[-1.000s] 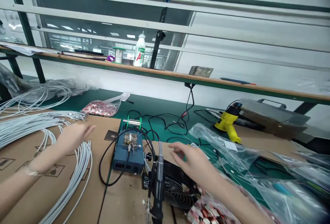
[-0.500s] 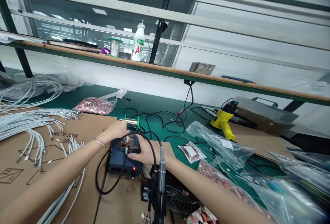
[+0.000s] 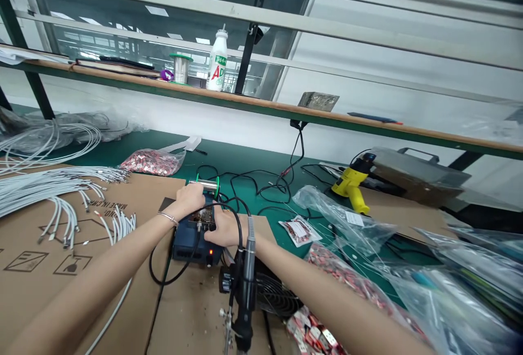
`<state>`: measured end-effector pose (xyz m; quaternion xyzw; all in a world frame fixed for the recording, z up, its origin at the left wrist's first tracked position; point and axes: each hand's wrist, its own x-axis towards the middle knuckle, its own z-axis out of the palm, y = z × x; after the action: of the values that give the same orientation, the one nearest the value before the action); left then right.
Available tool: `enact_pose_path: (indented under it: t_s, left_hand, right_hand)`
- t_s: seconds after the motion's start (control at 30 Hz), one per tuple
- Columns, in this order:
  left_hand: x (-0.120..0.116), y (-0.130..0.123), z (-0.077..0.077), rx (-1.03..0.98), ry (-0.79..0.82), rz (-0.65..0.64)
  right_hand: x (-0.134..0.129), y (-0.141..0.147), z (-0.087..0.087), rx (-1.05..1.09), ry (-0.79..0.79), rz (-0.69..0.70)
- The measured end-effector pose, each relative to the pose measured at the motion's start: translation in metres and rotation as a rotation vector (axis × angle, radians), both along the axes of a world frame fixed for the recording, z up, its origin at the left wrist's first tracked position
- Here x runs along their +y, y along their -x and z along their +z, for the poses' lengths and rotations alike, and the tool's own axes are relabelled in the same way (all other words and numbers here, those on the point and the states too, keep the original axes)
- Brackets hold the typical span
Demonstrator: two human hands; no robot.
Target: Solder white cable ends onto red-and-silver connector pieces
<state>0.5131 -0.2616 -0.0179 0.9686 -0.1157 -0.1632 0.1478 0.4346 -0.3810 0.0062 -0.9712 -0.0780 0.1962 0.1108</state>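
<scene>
A dark blue soldering station [image 3: 190, 251] with a lit red lamp stands on the cardboard in front of me. My left hand [image 3: 190, 198] is closed at its far left corner, beside a solder wire spool [image 3: 208, 185]; whatever its fingers hold is hidden. Thumb and fingers of my right hand [image 3: 226, 228] clasp the station's right side, the other fingers partly out of sight. Between both hands, a small metal piece [image 3: 202, 217] lies on top of the station. A black soldering iron [image 3: 246, 284] stands upright in a holder nearer to me, its cable looping past both hands.
White cables [image 3: 44, 186] spread over the left cardboard [image 3: 134, 191]. Bags of small red-and-white parts [image 3: 153, 163] lie on the green bench. A yellow heat gun [image 3: 352, 186] rests at the right, past plastic bags [image 3: 343, 213]. A shelf [image 3: 253, 105] spans the back, carrying a white bottle [image 3: 217, 61].
The view has shifted slightly, so most things sit a little higher in the picture. Both hands keep their places at the soldering station.
</scene>
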Motion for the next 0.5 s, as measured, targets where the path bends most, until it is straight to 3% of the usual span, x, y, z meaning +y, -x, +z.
enact_pose_path:
  t_s: [0.5]
  left_hand:
    - [-0.007,0.002,-0.006,-0.150,-0.059,-0.046]
  right_hand:
    - [-0.003,0.000,-0.016,-0.002,0.031,-0.005]
